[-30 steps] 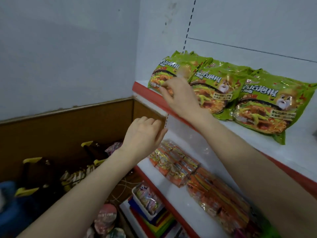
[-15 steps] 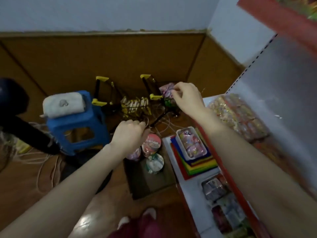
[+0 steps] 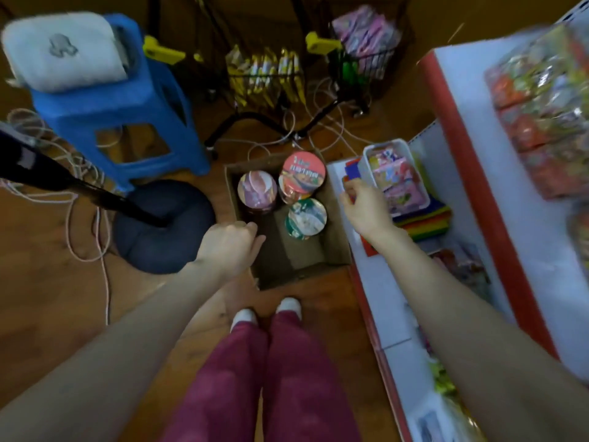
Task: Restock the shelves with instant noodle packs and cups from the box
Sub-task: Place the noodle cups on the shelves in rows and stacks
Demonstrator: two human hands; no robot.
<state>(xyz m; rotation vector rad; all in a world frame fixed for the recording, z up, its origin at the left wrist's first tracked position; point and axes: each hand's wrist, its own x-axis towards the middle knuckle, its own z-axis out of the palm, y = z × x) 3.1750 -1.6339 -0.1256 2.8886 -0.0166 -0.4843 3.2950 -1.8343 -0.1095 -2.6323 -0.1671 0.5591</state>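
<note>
Head view: the box (image 3: 280, 250) sits open on the floor, left of the shelves (image 3: 376, 288) and just beyond the person's feet. Three cups stand at its far end: a red cup (image 3: 302, 177), a pink cup (image 3: 257, 190) left of it, and a green cup (image 3: 307, 216) nearest. The left hand (image 3: 230, 243) hovers over the box's left wall, loosely curled and empty. The right hand (image 3: 363, 207) hangs at the box's right edge, fingers bent, holding nothing I can see. Best to lower straight onto one cup, grip around its rim, and lift clear of its neighbours, which touch.
</note>
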